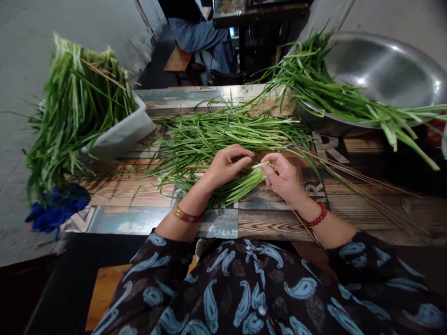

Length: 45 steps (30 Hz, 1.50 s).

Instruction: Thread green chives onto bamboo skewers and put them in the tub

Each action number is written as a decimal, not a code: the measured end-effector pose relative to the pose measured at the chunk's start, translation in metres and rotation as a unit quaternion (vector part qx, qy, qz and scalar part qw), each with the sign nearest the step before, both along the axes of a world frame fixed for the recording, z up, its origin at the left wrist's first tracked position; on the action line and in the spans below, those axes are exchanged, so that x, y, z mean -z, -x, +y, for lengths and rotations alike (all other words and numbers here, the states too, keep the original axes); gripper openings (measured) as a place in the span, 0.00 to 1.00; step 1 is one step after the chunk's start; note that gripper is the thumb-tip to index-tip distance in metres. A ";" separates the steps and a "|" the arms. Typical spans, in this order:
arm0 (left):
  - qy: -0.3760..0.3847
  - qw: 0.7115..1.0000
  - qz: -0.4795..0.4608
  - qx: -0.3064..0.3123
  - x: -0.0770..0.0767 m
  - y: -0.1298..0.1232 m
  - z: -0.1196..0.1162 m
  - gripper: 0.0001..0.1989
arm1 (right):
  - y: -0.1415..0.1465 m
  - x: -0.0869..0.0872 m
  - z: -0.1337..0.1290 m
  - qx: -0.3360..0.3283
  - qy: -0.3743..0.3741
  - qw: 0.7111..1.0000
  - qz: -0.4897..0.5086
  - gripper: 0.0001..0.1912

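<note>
Long green stalks [223, 130] lie spread across the middle of the wood-patterned table [275, 223]. In front of them, a smaller bundle of stalks [246, 184] has its pale ends between my hands. My right hand [282, 177] pinches the pale stalk ends between thumb and fingers. Just left of it, my left hand [232, 165] is curled over the stalks, thumb close to the index finger; what its fingers hold, if anything, is hidden. Thin brown sticks [363, 179] lie to the right of my right hand, some running under the stalks.
A white bin [120, 132] piled with greens and sticks stands at the left, beside blue gloves [57, 207]. At the right back, more greens hang over a large metal bowl [387, 70]. A seated person's legs [199, 35] and a bench [178, 60] are beyond the table.
</note>
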<state>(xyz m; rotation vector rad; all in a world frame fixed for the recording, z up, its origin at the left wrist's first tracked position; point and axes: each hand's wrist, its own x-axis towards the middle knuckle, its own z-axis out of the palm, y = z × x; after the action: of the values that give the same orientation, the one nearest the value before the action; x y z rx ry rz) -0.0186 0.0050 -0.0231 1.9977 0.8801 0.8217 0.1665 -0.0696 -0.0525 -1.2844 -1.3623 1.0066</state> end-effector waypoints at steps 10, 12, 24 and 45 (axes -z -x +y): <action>-0.293 0.921 0.244 -0.080 0.002 -0.011 0.030 0.13 | -0.001 0.003 0.002 -0.005 -0.011 1.000 0.011 0.14; -0.311 0.910 0.261 -0.086 0.004 -0.015 0.033 0.10 | -0.001 0.004 0.003 -0.005 -0.018 1.000 0.005 0.14; -0.213 0.957 0.188 -0.056 -0.010 -0.006 0.013 0.07 | -0.003 0.004 0.004 0.000 -0.027 1.000 0.004 0.14; 0.003 1.000 0.003 -0.018 -0.001 -0.015 -0.004 0.08 | -0.005 0.001 0.000 0.016 -0.002 1.000 0.019 0.14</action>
<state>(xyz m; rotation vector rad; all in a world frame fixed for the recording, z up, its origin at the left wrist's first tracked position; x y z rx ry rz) -0.0036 0.0008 -0.0220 1.9847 0.9238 0.8333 0.1717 -0.0694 -0.0540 -1.2745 -1.3108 1.0005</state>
